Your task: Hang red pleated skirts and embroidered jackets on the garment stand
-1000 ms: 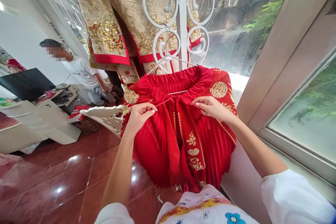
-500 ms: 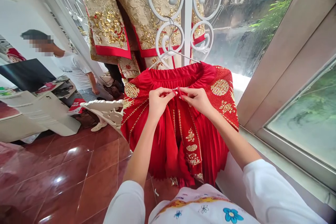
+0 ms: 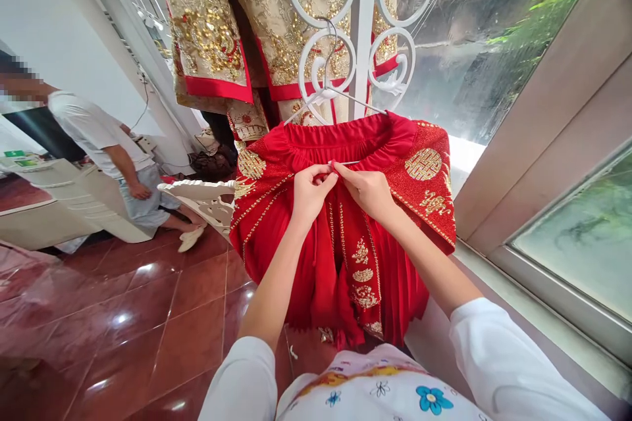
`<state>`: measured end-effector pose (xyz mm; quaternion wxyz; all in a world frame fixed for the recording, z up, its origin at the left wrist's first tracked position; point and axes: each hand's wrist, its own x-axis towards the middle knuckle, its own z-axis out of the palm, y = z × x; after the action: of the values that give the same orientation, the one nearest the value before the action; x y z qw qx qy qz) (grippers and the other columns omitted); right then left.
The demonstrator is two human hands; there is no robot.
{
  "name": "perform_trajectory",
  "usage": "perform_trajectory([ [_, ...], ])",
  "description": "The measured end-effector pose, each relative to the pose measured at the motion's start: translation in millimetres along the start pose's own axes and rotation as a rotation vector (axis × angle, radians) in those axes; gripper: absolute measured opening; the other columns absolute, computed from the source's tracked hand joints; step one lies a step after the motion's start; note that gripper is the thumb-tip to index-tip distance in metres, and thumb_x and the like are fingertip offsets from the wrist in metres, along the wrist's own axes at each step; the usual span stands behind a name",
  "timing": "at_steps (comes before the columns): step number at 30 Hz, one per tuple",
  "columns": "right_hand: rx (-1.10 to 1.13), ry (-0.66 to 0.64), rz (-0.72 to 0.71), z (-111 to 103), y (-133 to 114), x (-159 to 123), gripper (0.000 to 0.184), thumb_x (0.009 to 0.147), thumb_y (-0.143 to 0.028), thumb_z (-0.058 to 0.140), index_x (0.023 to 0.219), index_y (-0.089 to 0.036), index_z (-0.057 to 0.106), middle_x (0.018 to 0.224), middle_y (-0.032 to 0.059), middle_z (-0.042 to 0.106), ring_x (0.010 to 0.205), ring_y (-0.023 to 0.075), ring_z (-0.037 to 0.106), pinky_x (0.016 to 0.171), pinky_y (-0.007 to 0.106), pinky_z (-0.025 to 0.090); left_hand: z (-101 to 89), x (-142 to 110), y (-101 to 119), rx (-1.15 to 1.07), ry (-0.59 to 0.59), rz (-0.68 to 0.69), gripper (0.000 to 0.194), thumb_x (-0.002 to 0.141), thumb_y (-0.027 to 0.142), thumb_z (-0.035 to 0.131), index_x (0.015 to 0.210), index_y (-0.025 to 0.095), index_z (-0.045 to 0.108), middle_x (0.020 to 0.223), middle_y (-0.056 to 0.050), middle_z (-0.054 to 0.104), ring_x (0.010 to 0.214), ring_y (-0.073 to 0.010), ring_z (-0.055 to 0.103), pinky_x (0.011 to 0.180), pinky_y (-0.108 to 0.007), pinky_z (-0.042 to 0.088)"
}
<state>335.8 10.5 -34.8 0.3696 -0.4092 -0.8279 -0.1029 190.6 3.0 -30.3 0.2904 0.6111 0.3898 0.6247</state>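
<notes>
Head view: left hand (image 3: 313, 196), right hand (image 3: 363, 192), fingers (image 3: 326, 175) pinched on a probable cord (image 3: 332, 170) at red skirt waistband (image 3: 345, 137)

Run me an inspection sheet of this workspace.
surface: polished red floor tiles
job's things: red pleated skirt with gold embroidery, on a white hanger, hung from a white scrolled stand
clutter: white carved furniture piece beside the skirt
grips: left hand and right hand pinch the skirt's front below the waistband
cables: thin white cable on the far wall
surroundings: person in white T-shirt, gold-embroidered robe, window
</notes>
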Motion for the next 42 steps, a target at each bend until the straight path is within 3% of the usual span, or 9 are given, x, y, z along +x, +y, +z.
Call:
perform_trajectory([
  [5,0.092,0.033,0.025,6.7,2.2,-3.3,0.038,0.09,-0.02,0.04,0.122,-0.022,0.059,0.078,0.0033,0.07,0.062,0.0112,0.059,0.058,0.019,0.037,-0.2,-2.3,0.2,0.031,-0.034,0.013,0.008,0.067,0.021,0.06,0.07,0.014,0.062,0.063,0.001,0.054,0.055,-0.0078,0.042,0.054,-0.021,0.036],
  [11,0.278,0.096,0.108,11.6,6.2,0.1,0.03,0.088,-0.025,0.045,0.103,-0.022,0.07,0.084,0.0043,0.072,0.068,0.0146,0.063,0.064,0.023,0.044,-4.7,-3.3,0.7,0.147,-0.117,0.13,0.004,0.07,0.016,0.056,0.072,0.016,0.059,0.068,0.001,0.054,0.062,-0.0097,0.047,0.062,-0.021,0.04],
  [18,0.337,0.178,0.08,10.2,1.3,-0.6,0.027,0.084,-0.022,0.045,0.093,-0.017,0.07,0.069,0.0026,0.068,0.056,0.0111,0.058,0.06,0.021,0.041,-4.6,-8.2,-8.1,0.168,-0.125,0.245,0.002,0.074,0.018,0.057,0.075,0.017,0.057,0.079,-0.001,0.055,0.074,-0.0121,0.051,0.072,-0.024,0.043],
  [25,0.506,0.099,0.097,6.4,2.1,-3.1,0.027,0.085,-0.027,0.047,0.096,-0.015,0.068,0.062,0.0006,0.064,0.049,0.0094,0.052,0.058,0.021,0.042,-10.4,-8.9,-13.3,0.097,-0.17,0.255,0.006,0.076,0.023,0.056,0.079,0.018,0.055,0.089,-0.003,0.058,0.086,-0.0142,0.054,0.081,-0.026,0.043],
  [31,0.484,0.107,0.096,14.3,2.8,-1.9,0.025,0.085,-0.031,0.047,0.092,-0.017,0.067,0.063,0.0005,0.063,0.05,0.0095,0.051,0.058,0.021,0.04,-10.5,-18.8,-5.3,0.103,-0.259,0.133,0.007,0.081,0.024,0.051,0.086,0.019,0.051,0.084,-0.002,0.058,0.083,-0.0128,0.058,0.08,-0.023,0.043],
  [34,0.286,0.057,0.134,6.1,-5.5,-3.7,0.022,0.083,-0.028,0.047,0.092,-0.016,0.062,0.062,0.0004,0.061,0.051,0.0109,0.051,0.054,0.021,0.035,-10.0,-23.6,-1.1,0.211,-0.161,0.192,0.004,0.082,0.021,0.049,0.084,0.019,0.051,0.086,-0.003,0.059,0.086,-0.0143,0.058,0.081,-0.026,0.043],
  [38,-0.077,0.03,0.298,-11.1,-12.3,-13.1,0.018,0.079,-0.022,0.046,0.09,-0.016,0.059,0.069,0.0049,0.063,0.055,0.0147,0.053,0.053,0.024,0.029,-18.4,-25.0,-0.6,0.634,0.142,0.333,0.005,0.076,0.014,0.052,0.074,0.019,0.051,0.079,-0.003,0.058,0.086,-0.0194,0.055,0.086,-0.035,0.04],
  [40,-0.11,0.045,0.335,-15.7,-11.5,-18.5,0.015,0.078,-0.019,0.045,0.086,-0.016,0.057,0.074,0.0062,0.064,0.057,0.015,0.053,0.053,0.025,0.029,-21.9,-25.6,-2.1,0.729,0.224,0.359,0.009,0.074,0.013,0.053,0.07,0.02,0.049,0.075,-0.003,0.058,0.083,-0.0204,0.054,0.085,-0.037,0.039],
  [42,-0.004,0.104,0.32,-15.9,-9.8,-21.8,0.011,0.075,-0.016,0.045,0.08,-0.017,0.054,0.078,0.0064,0.063,0.061,0.0144,0.052,0.055,0.025,0.031,-21.2,-26.7,-3.7,0.673,0.238,0.37,0.01,0.074,0.013,0.053,0.069,0.02,0.048,0.076,-0.004,0.06,0.083,-0.0197,0.055,0.083,-0.036,0.041],
])
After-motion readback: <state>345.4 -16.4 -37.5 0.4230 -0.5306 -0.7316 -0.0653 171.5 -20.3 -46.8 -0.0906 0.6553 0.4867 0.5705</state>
